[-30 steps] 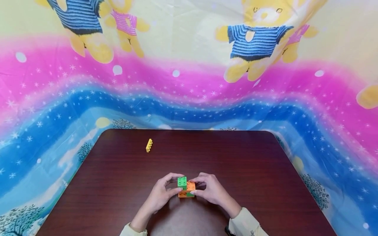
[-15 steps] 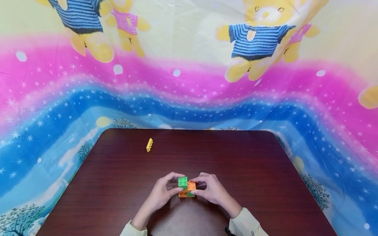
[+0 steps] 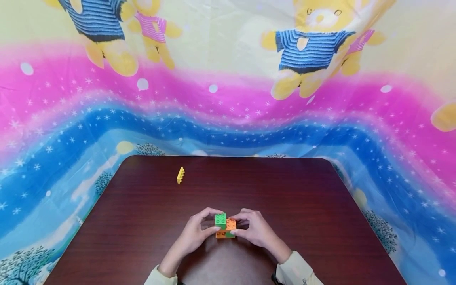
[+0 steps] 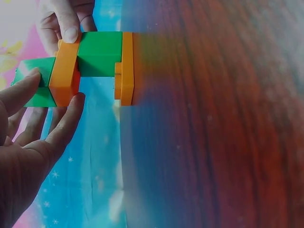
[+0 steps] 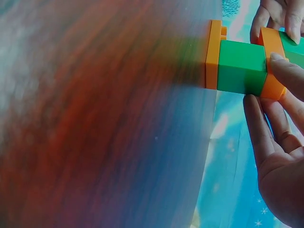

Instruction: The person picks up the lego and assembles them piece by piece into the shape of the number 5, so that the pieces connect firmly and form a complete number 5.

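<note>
A stepped stack of green and orange toy building bricks stands on the table at the near middle. Its bottom is an orange brick (image 4: 127,71), thin and flat, lying on the tabletop. On its right half sits a green brick (image 4: 99,52). Across that lies a second thin orange brick (image 3: 231,224), and a green brick (image 3: 220,220) tops its left end. My left hand (image 3: 194,233) pinches the top green brick between thumb and fingers, one fingertip right at the upper orange brick. My right hand (image 3: 258,229) pinches the right end of the upper orange brick.
A yellow brick (image 3: 180,175) with a row of studs lies on its side toward the back left of the dark brown table (image 3: 285,190). Behind the table hangs a patterned cloth (image 3: 228,99) with bears, its lower part close to the table's far and side edges.
</note>
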`<state>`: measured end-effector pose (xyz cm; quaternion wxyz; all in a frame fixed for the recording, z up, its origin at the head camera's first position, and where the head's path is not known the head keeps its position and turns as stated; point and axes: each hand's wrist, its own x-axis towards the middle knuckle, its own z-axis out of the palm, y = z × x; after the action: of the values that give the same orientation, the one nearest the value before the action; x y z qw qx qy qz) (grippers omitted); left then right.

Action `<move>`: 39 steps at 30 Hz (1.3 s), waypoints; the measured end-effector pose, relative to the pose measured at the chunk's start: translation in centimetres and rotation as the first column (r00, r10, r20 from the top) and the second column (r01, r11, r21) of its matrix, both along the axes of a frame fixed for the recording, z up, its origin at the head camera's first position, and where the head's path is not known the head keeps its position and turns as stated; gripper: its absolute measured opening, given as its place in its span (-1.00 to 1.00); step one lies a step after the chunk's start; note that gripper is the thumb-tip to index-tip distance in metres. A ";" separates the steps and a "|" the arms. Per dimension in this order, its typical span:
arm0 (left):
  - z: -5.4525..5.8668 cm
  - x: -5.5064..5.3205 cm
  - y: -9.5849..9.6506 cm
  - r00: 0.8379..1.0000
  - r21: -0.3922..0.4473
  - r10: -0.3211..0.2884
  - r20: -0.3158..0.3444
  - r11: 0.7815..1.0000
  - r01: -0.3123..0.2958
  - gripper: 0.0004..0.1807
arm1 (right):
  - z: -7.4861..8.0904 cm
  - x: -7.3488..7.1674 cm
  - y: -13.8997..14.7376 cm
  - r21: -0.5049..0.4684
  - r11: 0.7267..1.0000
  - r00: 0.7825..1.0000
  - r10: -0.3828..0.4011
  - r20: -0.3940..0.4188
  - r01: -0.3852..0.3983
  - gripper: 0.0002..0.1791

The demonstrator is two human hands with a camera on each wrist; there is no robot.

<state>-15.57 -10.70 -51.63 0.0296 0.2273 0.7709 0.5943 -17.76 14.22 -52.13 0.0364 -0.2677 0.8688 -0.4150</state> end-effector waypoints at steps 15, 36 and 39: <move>0.1 -0.3 0.0 1.000 -0.043 0.006 -0.002 0.999 -0.006 -0.55 | -0.2 -0.2 0.0 -0.009 1.000 1.000 -0.009 -0.004 0.009 -0.60; -0.1 -0.6 0.4 1.000 -0.018 0.025 0.008 1.000 -0.025 -0.53 | -0.2 -0.5 0.0 -0.024 0.999 0.999 -0.035 -0.002 0.035 -0.59; 0.0 -0.5 0.3 1.000 -0.014 0.022 0.010 1.000 -0.022 -0.54 | -0.3 -0.5 0.0 -0.030 0.999 1.000 -0.031 0.003 0.031 -0.59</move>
<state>-16.10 -10.36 -51.68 0.0288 0.2154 0.7774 0.5902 -18.29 14.18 -52.38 0.0272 -0.2542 0.8664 -0.4289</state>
